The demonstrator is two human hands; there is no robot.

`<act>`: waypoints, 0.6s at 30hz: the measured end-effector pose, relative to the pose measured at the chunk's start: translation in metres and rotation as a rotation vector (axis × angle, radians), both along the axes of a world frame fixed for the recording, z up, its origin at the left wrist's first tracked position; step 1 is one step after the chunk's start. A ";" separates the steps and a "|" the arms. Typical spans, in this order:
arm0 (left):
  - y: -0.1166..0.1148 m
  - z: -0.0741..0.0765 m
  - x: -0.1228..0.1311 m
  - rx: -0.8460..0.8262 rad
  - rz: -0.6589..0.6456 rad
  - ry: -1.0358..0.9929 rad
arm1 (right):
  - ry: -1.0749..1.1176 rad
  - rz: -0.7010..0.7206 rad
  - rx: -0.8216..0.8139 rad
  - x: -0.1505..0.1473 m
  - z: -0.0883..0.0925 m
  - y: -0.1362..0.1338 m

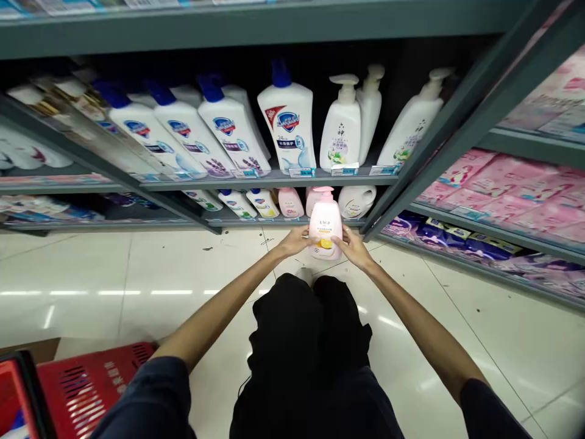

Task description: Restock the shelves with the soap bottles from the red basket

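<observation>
Between my two hands is a pink pump bottle [325, 227] with an orange picture low on its label, held upright in front of the bottom shelf. My left hand [295, 241] grips its left side, thumb on the front. On the opposite side my right hand [353, 247] has its thumb across the front, fingers round the edge. Behind it on the bottom shelf stand a smaller pink bottle [290, 202] and a white bottle [357, 201]. Another pink bottle is partly hidden by the held one.
Safeguard bottles [287, 122] and white pump bottles [342, 128] line the shelf above. Pink packages [512, 183] fill the shelves at right, past a slanting grey upright [439, 140]. A red shopping basket [91, 384] stands on the tiled floor [82, 262] at lower left.
</observation>
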State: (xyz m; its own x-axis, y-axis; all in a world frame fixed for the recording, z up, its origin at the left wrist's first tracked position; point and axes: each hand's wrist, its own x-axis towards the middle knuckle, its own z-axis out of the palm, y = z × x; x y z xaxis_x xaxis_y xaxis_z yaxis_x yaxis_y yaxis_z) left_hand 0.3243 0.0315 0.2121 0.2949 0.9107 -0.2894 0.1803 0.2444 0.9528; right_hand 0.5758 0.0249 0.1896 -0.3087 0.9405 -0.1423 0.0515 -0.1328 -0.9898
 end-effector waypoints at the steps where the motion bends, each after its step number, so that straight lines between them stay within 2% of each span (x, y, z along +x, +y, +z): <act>1: 0.007 -0.014 -0.003 0.006 0.042 -0.011 | -0.012 0.008 0.006 -0.006 -0.009 0.012; 5: 0.031 -0.062 -0.007 0.057 0.140 -0.042 | -0.139 0.043 0.071 -0.020 -0.040 0.056; 10: 0.066 -0.101 -0.008 0.126 0.170 -0.086 | -0.307 0.073 0.220 -0.022 -0.059 0.097; 13: 0.088 -0.112 -0.011 0.215 0.189 -0.057 | -0.365 0.060 0.273 -0.025 -0.061 0.118; 18: 0.107 -0.115 -0.016 0.269 0.212 0.073 | -0.433 0.062 0.297 -0.031 -0.072 0.141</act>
